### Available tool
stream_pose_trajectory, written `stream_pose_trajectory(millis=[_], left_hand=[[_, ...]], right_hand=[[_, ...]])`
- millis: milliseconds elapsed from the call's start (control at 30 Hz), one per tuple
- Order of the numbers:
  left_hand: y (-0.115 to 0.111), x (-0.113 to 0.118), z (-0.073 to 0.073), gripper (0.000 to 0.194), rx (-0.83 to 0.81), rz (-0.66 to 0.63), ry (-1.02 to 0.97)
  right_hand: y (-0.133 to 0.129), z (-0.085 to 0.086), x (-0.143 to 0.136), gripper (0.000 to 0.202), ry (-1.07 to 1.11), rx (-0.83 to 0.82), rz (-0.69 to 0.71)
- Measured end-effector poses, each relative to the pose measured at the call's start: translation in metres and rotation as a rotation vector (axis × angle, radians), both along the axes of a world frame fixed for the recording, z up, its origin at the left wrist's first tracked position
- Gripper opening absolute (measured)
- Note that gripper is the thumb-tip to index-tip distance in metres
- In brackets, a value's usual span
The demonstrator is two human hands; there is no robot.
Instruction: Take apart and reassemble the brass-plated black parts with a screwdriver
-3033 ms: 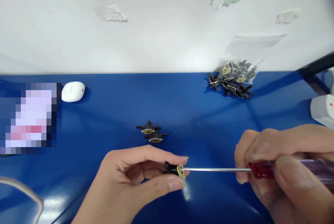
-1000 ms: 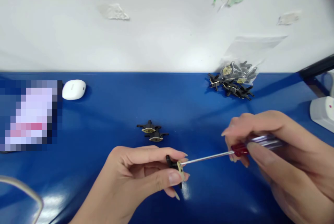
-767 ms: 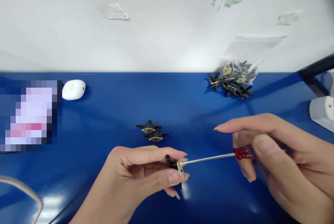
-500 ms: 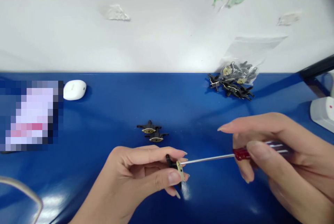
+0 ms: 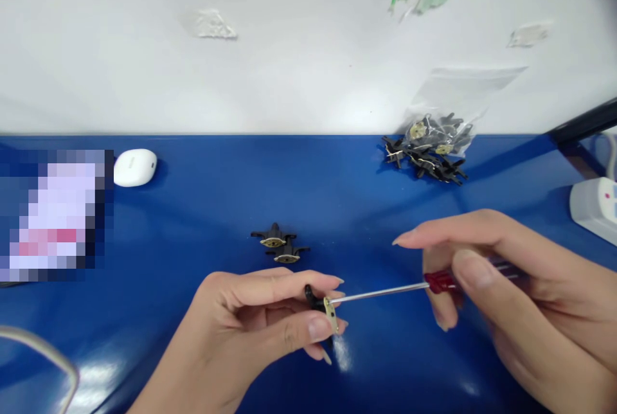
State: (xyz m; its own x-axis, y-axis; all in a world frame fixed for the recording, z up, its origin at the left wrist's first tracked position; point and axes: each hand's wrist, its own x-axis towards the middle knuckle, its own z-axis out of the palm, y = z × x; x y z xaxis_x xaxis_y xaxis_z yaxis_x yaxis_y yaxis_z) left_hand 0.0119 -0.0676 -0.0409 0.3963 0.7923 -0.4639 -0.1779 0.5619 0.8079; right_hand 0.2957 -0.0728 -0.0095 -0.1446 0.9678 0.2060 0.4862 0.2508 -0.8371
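Between the thumb and fingers of my left hand (image 5: pixel 270 317) is a small black plastic part with a brass-coloured plate (image 5: pixel 331 316), its plate facing right. My right hand (image 5: pixel 511 292) is closed around the red and clear handle of a screwdriver (image 5: pixel 385 292), index finger stretched out above it. The screwdriver's tip touches the upper end of the plate; any screw there is too small to make out. Just beyond my left hand, two similar black parts (image 5: pixel 274 237) stand close together on the blue table, brass plates toward me.
At the back right, a clear plastic bag (image 5: pixel 463 89) holds similar parts, with more black parts (image 5: pixel 436 166) piled before it. A white rounded case (image 5: pixel 135 167) lies beside a pixelated device (image 5: pixel 62 208) at left. A cable (image 5: pixel 43 353) curves at lower left; a white object (image 5: pixel 595 208) stands right.
My right hand's fingers have shifted slightly left and turned on the screwdriver's handle. The tip stays at the plate, and my left hand keeps its grip. The whole view has shifted a little.
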Motion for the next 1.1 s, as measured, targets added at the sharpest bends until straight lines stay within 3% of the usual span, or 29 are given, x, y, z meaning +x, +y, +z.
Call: stream_pose_trajectory(millis=[333,567,800,1000,1100], left_hand=[[0.001,0.0,-0.001,0.024,0.014,-0.013,-0.001],[0.001,-0.001,-0.005,0.026,0.076,0.014,0.107],[0.003,0.0,-0.002,0.025,0.074,0.008,0.124],[0.002,-0.001,0.003,0.02,0.191,0.033,0.265],[0.001,0.001,0.007,0.013,0.307,-0.013,0.38]], right_hand=[[0.004,0.004,0.001,0.015,-0.005,-0.049,0.061],[-0.003,-0.004,0.004,0.021,0.032,-0.162,-0.019],[-0.001,0.001,-0.002,0.011,0.0,-0.08,-0.025],[-0.001,-0.001,-0.002,0.012,0.099,-0.181,-0.022],[0.001,-0.002,-0.005,0.012,0.159,-0.225,-0.015]])
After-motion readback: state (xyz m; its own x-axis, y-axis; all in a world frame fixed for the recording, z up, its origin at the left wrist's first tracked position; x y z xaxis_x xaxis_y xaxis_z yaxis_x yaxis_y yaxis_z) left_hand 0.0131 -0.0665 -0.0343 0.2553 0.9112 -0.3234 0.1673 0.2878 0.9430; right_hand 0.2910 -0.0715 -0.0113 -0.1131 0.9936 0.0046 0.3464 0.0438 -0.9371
